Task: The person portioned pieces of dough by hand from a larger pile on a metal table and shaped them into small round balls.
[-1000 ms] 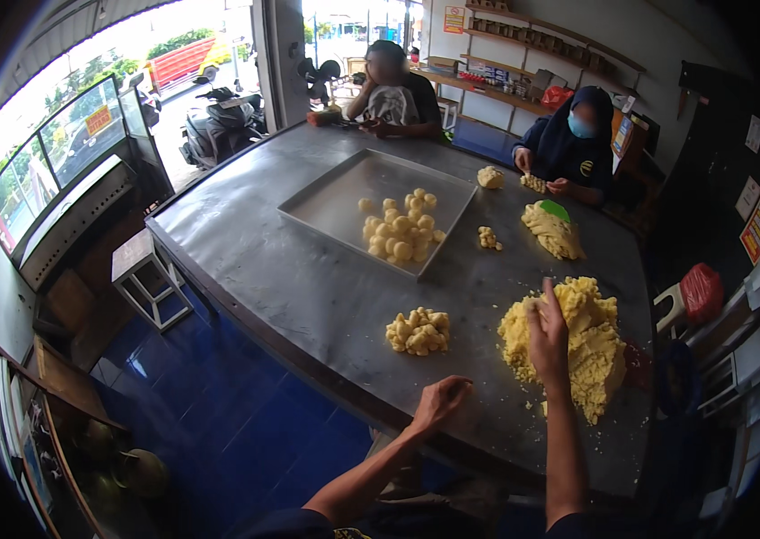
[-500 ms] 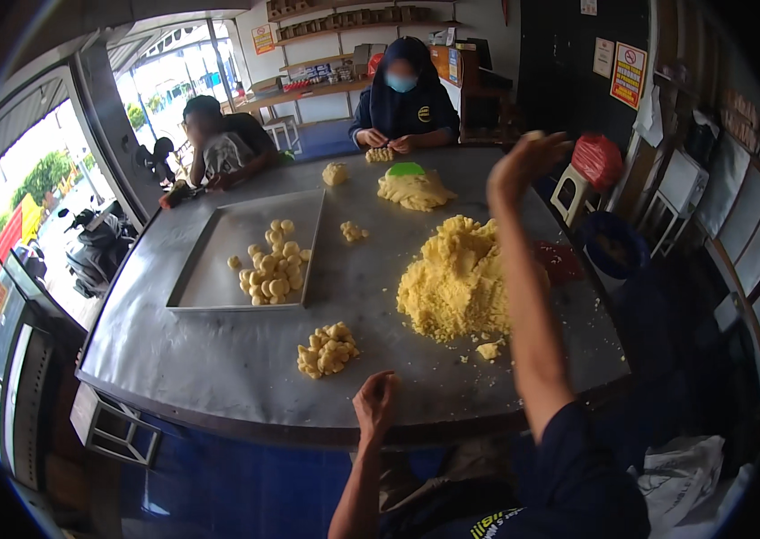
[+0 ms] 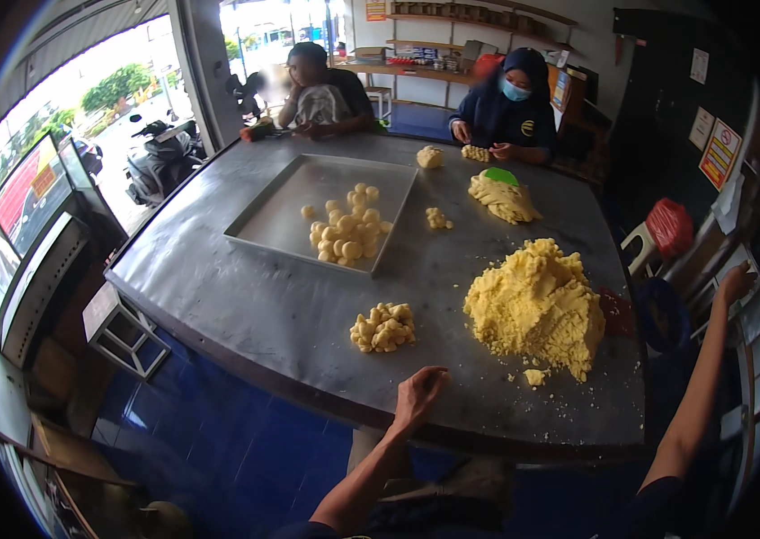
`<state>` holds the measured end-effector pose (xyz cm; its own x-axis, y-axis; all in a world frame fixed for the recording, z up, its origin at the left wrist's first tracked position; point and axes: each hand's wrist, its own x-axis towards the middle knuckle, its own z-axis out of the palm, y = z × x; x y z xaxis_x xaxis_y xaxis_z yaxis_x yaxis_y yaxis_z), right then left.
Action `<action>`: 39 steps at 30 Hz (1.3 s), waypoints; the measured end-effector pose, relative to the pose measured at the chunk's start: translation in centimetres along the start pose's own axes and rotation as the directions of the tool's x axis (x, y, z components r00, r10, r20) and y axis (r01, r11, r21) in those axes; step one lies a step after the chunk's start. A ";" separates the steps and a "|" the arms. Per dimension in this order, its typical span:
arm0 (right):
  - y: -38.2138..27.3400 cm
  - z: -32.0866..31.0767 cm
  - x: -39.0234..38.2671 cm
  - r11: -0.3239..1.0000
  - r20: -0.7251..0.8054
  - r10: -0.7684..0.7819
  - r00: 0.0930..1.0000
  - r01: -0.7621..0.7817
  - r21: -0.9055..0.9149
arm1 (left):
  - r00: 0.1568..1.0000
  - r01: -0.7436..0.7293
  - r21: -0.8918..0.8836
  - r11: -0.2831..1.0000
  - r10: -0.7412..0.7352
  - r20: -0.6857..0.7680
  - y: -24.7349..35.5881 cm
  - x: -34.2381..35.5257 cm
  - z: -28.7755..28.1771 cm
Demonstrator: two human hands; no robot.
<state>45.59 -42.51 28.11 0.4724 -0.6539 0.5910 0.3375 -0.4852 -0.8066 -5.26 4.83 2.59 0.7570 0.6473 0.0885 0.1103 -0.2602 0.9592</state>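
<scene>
While the left hand [image 3: 419, 397] curls loosely, contents hidden, by the tabletop's [image 3: 285, 310] near edge and the right hand [image 3: 737, 283], grip unreadable, extends beyond its right side, a lull seems in hand, and handling the crumbly yellow dough mound [image 3: 537, 305] on top would call for reaching inward.

Left hand [image 3: 420, 397] loosely curled at near edge of surface [image 3: 218, 287]; right hand [image 3: 737, 284] out past right edge. Yellow crumbly heap [image 3: 534, 305] right, dough pieces [image 3: 383, 328] left, tray [image 3: 265, 193] of balls [image 3: 348, 235] beyond.
</scene>
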 end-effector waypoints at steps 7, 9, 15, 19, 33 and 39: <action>-7.9 1.1 -4.3 0.940 -0.055 -0.235 0.970 0.241 0.243 | 0.998 0.001 -0.061 0.998 0.002 0.058 0.9 -0.2 0.3; -9.4 2.6 -6.6 0.920 0.003 -0.346 0.938 0.338 0.197 | 0.999 -0.029 -0.058 0.998 0.030 0.026 0.6 -0.2 0.2; -18.4 8.0 -23.9 0.871 0.681 -0.345 0.646 -0.050 0.489 | 0.999 0.019 -0.046 0.999 -0.018 0.027 0.5 -0.1 0.4; -17.4 0.5 -33.8 0.827 0.737 -0.552 0.391 0.137 0.546 | 0.999 0.049 -0.038 0.998 -0.049 -0.001 0.6 -0.3 -0.3; -2.9 -14.1 -46.4 0.901 0.975 -0.065 0.213 0.433 -0.035 | 0.994 0.080 -0.047 0.996 -0.077 0.075 0.5 -0.1 0.3; -2.5 -13.8 -44.4 0.904 0.955 -0.190 0.227 0.421 0.080 | 0.998 0.037 -0.038 0.999 -0.035 0.043 0.3 0.0 0.6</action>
<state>12.53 -20.28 3.98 0.8207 0.4985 0.2793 0.5689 -0.6673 -0.4806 -4.88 4.35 2.70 0.7796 0.6248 0.0431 0.1135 -0.2086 0.9714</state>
